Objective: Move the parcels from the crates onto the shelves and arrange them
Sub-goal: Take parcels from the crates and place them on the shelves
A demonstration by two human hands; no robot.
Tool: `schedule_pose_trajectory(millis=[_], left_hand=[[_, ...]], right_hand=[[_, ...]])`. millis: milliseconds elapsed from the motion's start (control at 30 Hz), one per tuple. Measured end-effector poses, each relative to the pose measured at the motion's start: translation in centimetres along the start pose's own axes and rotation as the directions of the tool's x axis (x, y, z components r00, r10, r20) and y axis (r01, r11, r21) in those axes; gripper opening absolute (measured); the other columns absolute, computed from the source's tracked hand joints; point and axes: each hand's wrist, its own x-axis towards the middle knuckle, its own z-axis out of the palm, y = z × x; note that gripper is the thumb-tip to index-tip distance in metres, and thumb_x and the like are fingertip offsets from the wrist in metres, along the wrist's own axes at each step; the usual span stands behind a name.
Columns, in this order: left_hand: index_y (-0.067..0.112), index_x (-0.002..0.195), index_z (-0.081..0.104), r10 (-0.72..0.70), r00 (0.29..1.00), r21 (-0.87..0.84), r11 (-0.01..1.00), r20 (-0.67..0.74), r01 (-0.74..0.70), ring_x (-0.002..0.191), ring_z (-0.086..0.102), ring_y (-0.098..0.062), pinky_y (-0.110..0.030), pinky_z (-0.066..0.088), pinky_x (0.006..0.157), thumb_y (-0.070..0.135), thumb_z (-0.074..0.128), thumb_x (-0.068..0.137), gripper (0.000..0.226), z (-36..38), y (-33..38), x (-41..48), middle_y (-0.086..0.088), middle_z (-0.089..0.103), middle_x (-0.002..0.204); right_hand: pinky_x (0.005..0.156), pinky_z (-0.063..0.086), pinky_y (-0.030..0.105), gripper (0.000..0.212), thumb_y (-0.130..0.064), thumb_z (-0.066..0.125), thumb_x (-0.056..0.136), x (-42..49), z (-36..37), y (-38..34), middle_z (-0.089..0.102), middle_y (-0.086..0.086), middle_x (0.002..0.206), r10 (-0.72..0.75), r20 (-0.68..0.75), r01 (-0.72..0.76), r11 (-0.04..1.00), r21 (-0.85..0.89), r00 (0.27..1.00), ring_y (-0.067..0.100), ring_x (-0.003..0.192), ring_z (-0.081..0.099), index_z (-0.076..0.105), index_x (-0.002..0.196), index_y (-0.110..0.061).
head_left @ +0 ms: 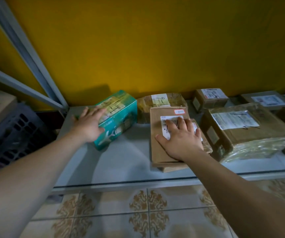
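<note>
On the grey shelf [121, 160], at ten o'clock, the left hand [88, 122] is lying spread over the teal box [121, 115], fingers on top, thumb on its front. At two o'clock the right hand [181, 138] is pressing flat, fingers splayed, on the brown box [157, 148]. A taped parcel [172, 100] is sitting just behind it; a dark crate [14, 133] is sitting at nine.

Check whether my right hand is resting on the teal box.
No, the right hand lies flat on the brown cardboard box, while the left hand touches the teal box.
</note>
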Motion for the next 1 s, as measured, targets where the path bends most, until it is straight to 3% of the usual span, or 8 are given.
schedule_pose_trajectory(millis=[67,133,167,267,333,533,733,1000], left_hand=[[0.048,0.15,0.0,-0.034,0.999,0.01,0.999,-0.004,0.034,0.149,-0.004,-0.024,-0.064,0.003,0.114,0.008,0.048,0.093,0.085,-0.3,-0.4,0.9,0.014,-0.003,0.162],[0.047,0.15,-0.002,-0.036,0.999,0.04,0.999,-0.015,0.037,0.149,-0.006,-0.024,-0.064,0.003,0.114,0.0,0.044,0.09,0.09,-0.3,-0.4,1.6,0.014,-0.007,0.162],[0.047,0.15,-0.003,-0.024,0.999,0.053,0.998,-0.026,0.026,0.149,-0.006,-0.024,-0.065,0.004,0.114,0.007,0.048,0.092,0.086,-0.2,-0.3,1.9,0.012,-0.009,0.162],[0.044,0.151,-0.008,-0.006,0.997,0.051,0.999,-0.077,0.01,0.149,-0.003,-0.028,-0.065,0.005,0.112,0.055,0.052,0.092,0.085,0.0,-0.2,3.0,0.007,-0.007,0.163],[0.042,0.152,-0.005,0.002,0.99,0.069,0.998,-0.143,0.008,0.149,0.003,-0.03,-0.065,0.006,0.112,0.064,0.048,0.089,0.085,0.2,-0.3,3.8,0.005,0.0,0.163],[0.037,0.153,0.015,-0.001,0.959,0.081,0.996,-0.282,0.025,0.147,0.01,-0.03,-0.069,0.009,0.111,0.045,0.055,0.094,0.072,0.6,-1.2,6.1,-0.001,0.013,0.162],[0.036,0.154,0.012,-0.1,0.963,-0.07,0.994,-0.25,0.085,0.148,0.005,-0.03,-0.066,0.015,0.112,0.034,0.054,0.097,0.07,0.6,-1.7,8.5,0.001,0.008,0.163],[0.037,0.153,0.01,-0.122,0.958,0.006,0.992,-0.26,0.128,0.144,0.013,-0.029,-0.071,0.016,0.108,0.045,0.051,0.096,0.071,0.3,-1.3,8.5,0.0,0.014,0.16]], right_hand=[[0.116,0.006,0.057,0.08,-0.081,0.019,0.082,0.3,0.0,0.0,0.004,0.004,0.165,-0.001,-0.006,0.001,1.0,0.0,1.0,0.032,0.15,-0.003,0.011,0.152,-0.042],[0.116,0.01,0.056,0.079,-0.08,0.02,0.083,0.5,-0.1,0.1,0.004,0.004,0.165,-0.001,-0.007,0.001,1.0,0.001,1.0,0.031,0.15,-0.002,0.01,0.152,-0.042],[0.116,0.011,0.056,0.079,-0.081,0.02,0.083,0.6,-0.1,0.1,0.004,0.003,0.164,-0.002,-0.006,0.002,1.0,0.004,1.0,0.031,0.15,-0.002,0.01,0.151,-0.042],[0.115,0.015,0.057,0.079,-0.081,0.02,0.083,0.8,-0.2,0.0,0.005,0.002,0.164,0.003,-0.003,-0.003,1.0,0.003,1.0,0.03,0.149,-0.001,0.011,0.151,-0.042],[0.114,0.017,0.057,0.079,-0.08,0.021,0.083,0.8,-0.2,0.0,0.005,0.002,0.164,0.01,-0.005,-0.01,1.0,-0.005,1.0,0.03,0.149,-0.001,0.012,0.151,-0.042],[0.11,0.025,0.058,0.076,-0.08,0.026,0.082,0.7,-0.2,-0.2,0.007,-0.003,0.162,0.032,-0.015,-0.032,0.999,0.008,0.999,0.024,0.148,-0.002,0.016,0.149,-0.044],[0.109,0.026,0.058,0.078,-0.081,0.026,0.08,0.6,-0.1,-0.2,0.008,-0.006,0.161,0.046,-0.03,-0.046,0.999,0.022,0.998,0.021,0.147,-0.003,0.016,0.148,-0.044],[0.108,0.028,0.057,0.076,-0.08,0.028,0.081,0.4,-0.1,-0.3,0.01,-0.006,0.161,0.044,-0.05,-0.044,0.999,0.016,0.998,0.02,0.146,-0.001,0.018,0.148,-0.044]])
